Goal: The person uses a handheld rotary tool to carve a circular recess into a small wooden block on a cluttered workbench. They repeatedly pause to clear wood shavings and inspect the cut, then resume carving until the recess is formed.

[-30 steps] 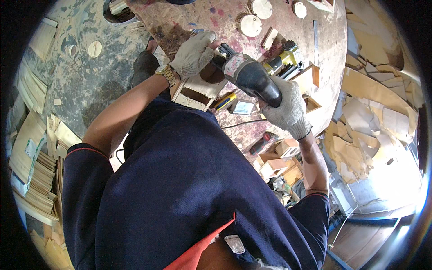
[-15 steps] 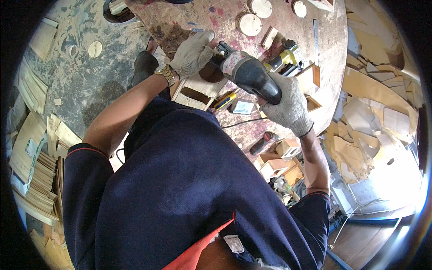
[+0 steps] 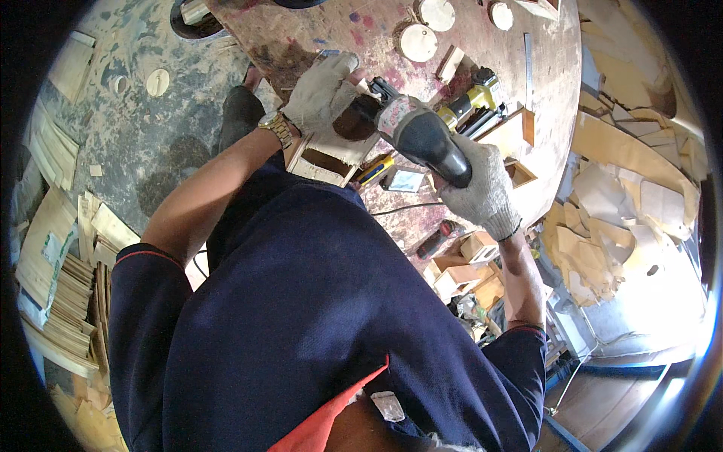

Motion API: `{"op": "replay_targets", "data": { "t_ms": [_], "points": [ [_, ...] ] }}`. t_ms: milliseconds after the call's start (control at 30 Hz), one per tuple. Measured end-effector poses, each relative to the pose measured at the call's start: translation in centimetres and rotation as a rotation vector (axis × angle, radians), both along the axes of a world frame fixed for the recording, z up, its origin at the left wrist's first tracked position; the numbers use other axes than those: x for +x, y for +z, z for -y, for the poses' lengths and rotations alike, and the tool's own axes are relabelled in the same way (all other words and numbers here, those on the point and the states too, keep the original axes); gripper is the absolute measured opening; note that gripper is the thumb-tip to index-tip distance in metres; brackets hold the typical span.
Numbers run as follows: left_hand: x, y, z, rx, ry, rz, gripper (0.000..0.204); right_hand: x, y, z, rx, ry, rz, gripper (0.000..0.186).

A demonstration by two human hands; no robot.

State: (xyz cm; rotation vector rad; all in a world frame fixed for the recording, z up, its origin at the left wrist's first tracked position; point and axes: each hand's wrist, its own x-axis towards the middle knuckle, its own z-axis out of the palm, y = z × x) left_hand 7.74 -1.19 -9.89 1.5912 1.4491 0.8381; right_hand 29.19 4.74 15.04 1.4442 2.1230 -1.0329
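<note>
My right hand [image 3: 482, 184], in a whitish knit glove, grips the rear of a black angle grinder [image 3: 425, 139] with a patterned band round its body. A brown disc [image 3: 354, 123] sits at the grinder's head, over a pale wooden box [image 3: 327, 157] with a dark slot in its side. My left hand [image 3: 320, 90], gloved too and with a gold watch at its wrist, is closed at the box's far left side, right beside the disc. The glove hides part of its hold. Whether the disc touches the wood I cannot tell.
On the worktable [image 3: 324, 34] beyond lie round wooden discs [image 3: 418, 43], a yellow-and-black power tool [image 3: 474, 98] and a metal ruler [image 3: 529, 71]. A yellow knife [image 3: 374, 170], a phone [image 3: 404, 180] and a cable [image 3: 407, 206] lie nearer. Small wooden boxes [image 3: 459, 275] stand right.
The grinder's head and my right hand have shifted slightly nearer and to the right. The left hand stays almost in place.
</note>
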Motion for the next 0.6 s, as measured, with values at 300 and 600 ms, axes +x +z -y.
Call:
{"op": "replay_targets", "data": {
  "t_ms": [300, 600],
  "points": [
    [0.43, -0.50, -0.21, 0.043, 0.066, 0.051, 0.050, -0.58, -0.36, -0.18, 0.020, -0.005, 0.002, 0.030],
    [0.31, -0.77, -0.18, 0.008, 0.056, 0.072, 0.050, -0.96, -0.25, -0.57, -0.008, 0.035, -0.069, 0.027]
  ]
}}
